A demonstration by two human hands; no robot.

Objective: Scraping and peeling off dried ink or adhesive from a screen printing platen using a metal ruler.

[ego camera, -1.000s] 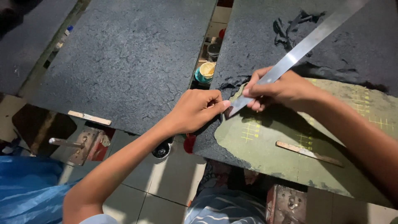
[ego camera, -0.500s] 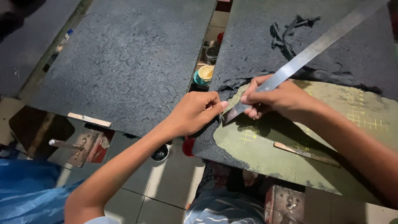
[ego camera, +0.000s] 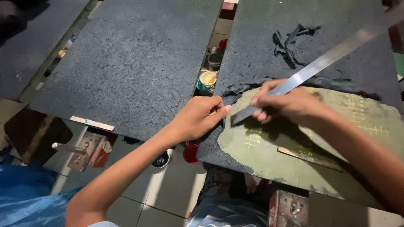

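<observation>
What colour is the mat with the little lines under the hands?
The mat is dull olive green with yellow grid marks, seen in the head view.

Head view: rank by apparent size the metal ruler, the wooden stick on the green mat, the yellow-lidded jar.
1. metal ruler, longest by far, held in the right hand
2. wooden stick on the green mat
3. yellow-lidded jar, though it sits lower, farther from the camera

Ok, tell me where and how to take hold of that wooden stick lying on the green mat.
Pinch the thin wooden stick across its long edges near the middle, coming from above. It lies flat and slanted on the green mat, just below the right hand, so only its top and sides are free.
</observation>
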